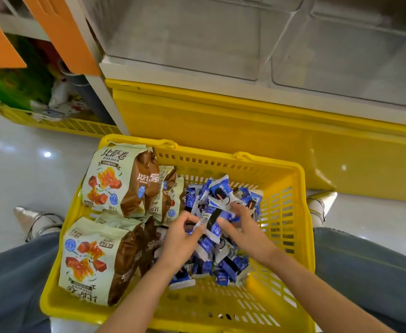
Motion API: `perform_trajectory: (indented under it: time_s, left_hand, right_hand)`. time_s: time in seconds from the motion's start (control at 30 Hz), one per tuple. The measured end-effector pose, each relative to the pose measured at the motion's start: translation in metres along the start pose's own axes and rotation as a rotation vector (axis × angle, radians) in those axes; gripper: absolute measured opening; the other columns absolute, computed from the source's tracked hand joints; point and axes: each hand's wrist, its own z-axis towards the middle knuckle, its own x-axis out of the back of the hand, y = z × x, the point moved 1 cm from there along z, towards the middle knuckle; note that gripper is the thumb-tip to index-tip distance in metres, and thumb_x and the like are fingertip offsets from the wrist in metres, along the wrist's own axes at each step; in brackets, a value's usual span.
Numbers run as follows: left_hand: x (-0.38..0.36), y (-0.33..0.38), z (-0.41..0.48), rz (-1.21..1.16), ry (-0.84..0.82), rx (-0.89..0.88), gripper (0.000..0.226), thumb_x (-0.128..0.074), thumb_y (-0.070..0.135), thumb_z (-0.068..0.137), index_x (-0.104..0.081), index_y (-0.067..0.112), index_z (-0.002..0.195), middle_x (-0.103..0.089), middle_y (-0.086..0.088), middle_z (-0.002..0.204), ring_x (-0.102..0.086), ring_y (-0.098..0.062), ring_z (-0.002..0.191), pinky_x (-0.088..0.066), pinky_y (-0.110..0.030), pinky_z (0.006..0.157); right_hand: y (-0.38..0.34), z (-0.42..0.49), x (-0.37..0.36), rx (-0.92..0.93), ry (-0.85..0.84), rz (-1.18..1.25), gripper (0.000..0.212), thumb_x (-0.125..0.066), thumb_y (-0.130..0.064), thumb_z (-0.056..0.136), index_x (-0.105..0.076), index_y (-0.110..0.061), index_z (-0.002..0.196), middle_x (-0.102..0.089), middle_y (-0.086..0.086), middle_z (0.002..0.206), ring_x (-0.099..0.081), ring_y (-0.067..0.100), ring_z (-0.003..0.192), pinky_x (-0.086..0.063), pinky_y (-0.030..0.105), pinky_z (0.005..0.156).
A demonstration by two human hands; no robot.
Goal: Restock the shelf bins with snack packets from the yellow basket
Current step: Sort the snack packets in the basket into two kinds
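- Yellow basket (204, 153) sits on the floor between the person's knees, just in front of the shelf.
- Big snack bags (115, 179) fill its left side.
- Left hand (180, 239) has its fingers curled, pinching a small blue packet (209, 221).
- Right hand (243, 227) pinches that packet's other end, over the blue pile (231, 265), far as I can see.
- Clear shelf bins (180, 44) are up top, towards the right.

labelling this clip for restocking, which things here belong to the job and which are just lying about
In the job: yellow basket, blue packets, cream-and-brown bags, clear shelf bins, left hand and right hand, both pinching blue packets.
Lying about: orange panels, second yellow basket at left, green packs.
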Motion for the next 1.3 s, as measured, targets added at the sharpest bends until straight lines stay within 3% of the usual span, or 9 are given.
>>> perform_trajectory:
  time_s: [0.17,0.33,0.47,0.57,0.77,0.93,1.03,1.13,1.3]
  left_hand:
    - [-0.028,-0.007,-0.014,0.146,-0.259,-0.065,0.01,-0.059,0.023,0.09,-0.05,0.021,0.094,-0.058,0.005,0.103,-0.056,-0.007,0.096,-0.046,-0.017,0.079]
    - [-0.006,-0.042,-0.012,0.687,-0.108,0.029,0.043,-0.052,0.027,0.093,-0.036,0.019,0.132,-0.041,0.0,0.133,-0.036,-0.017,0.125,-0.032,-0.028,0.104]
    - [0.005,-0.06,-0.007,0.758,-0.282,0.283,0.059,-0.053,0.029,0.093,-0.026,0.007,0.14,-0.035,-0.013,0.14,-0.038,-0.026,0.128,-0.035,-0.032,0.105]
    - [0.002,-0.063,-0.003,0.818,-0.389,0.318,0.062,-0.057,0.029,0.091,-0.029,0.006,0.141,-0.037,-0.015,0.141,-0.04,-0.027,0.128,-0.037,-0.033,0.104]
    - [0.002,-0.062,0.007,0.717,-0.313,0.322,0.037,-0.057,0.007,0.088,-0.048,0.004,0.124,-0.056,-0.011,0.117,-0.056,-0.022,0.105,-0.043,-0.024,0.081]
    - [0.003,-0.046,0.006,0.257,-0.231,0.345,0.016,-0.059,0.014,0.088,-0.047,0.023,0.092,-0.049,0.007,0.084,-0.047,-0.002,0.072,-0.038,-0.005,0.054]
    - [0.006,-0.038,0.004,0.139,-0.197,0.339,0.018,-0.058,0.016,0.088,-0.043,0.022,0.096,-0.05,0.005,0.087,-0.047,-0.006,0.075,-0.039,-0.013,0.061]
    - [0.009,-0.03,0.002,0.114,-0.2,0.306,0.009,-0.057,0.014,0.088,-0.048,0.013,0.09,-0.05,-0.004,0.085,-0.045,-0.013,0.075,-0.037,-0.022,0.064]
    - [0.008,-0.027,-0.003,0.05,-0.145,0.286,0.018,-0.054,0.014,0.091,-0.039,0.017,0.082,-0.041,-0.001,0.076,-0.039,-0.011,0.066,-0.036,-0.021,0.06]
  right_hand:
    - [0.036,-0.005,0.003,-0.16,0.022,0.114,0.06,-0.071,-0.035,0.08,-0.037,-0.019,0.127,-0.057,0.002,0.111,-0.062,0.01,0.088,-0.055,0.023,0.069]
    - [0.051,0.001,0.002,-0.155,-0.115,-0.265,0.06,-0.07,-0.027,0.083,-0.032,-0.021,0.128,-0.054,0.0,0.109,-0.059,0.016,0.088,-0.049,0.021,0.066]
    - [0.054,0.01,-0.003,-0.157,-0.211,-0.796,0.074,-0.062,-0.04,0.087,-0.022,-0.016,0.145,-0.032,0.007,0.143,-0.04,0.025,0.128,-0.041,0.031,0.095]
    - [0.044,0.01,-0.006,-0.074,-0.152,-0.993,0.068,-0.054,-0.049,0.089,-0.028,-0.017,0.142,-0.036,0.004,0.14,-0.039,0.022,0.129,-0.039,0.031,0.098]
    - [0.018,0.027,0.012,0.284,0.326,-0.842,0.051,-0.048,-0.048,0.091,-0.041,-0.017,0.131,-0.046,-0.001,0.124,-0.042,0.016,0.118,-0.035,0.025,0.1]
    - [0.007,0.069,0.024,0.092,0.209,-0.974,0.086,-0.043,-0.07,0.082,-0.027,-0.01,0.142,-0.043,0.007,0.14,-0.036,0.024,0.132,-0.025,0.034,0.112]
    - [-0.001,0.082,0.011,0.037,0.164,-1.073,0.092,-0.048,-0.072,0.079,-0.029,-0.008,0.141,-0.054,0.009,0.13,-0.046,0.026,0.125,-0.024,0.036,0.113]
    - [-0.005,0.086,0.001,0.068,0.202,-1.054,0.068,-0.056,-0.054,0.086,-0.041,-0.007,0.132,-0.061,0.01,0.117,-0.051,0.026,0.118,-0.016,0.035,0.116]
    - [-0.008,0.063,0.008,0.146,0.267,-0.799,0.046,-0.06,-0.035,0.089,-0.05,-0.012,0.127,-0.059,0.008,0.119,-0.051,0.024,0.113,-0.043,0.031,0.089]
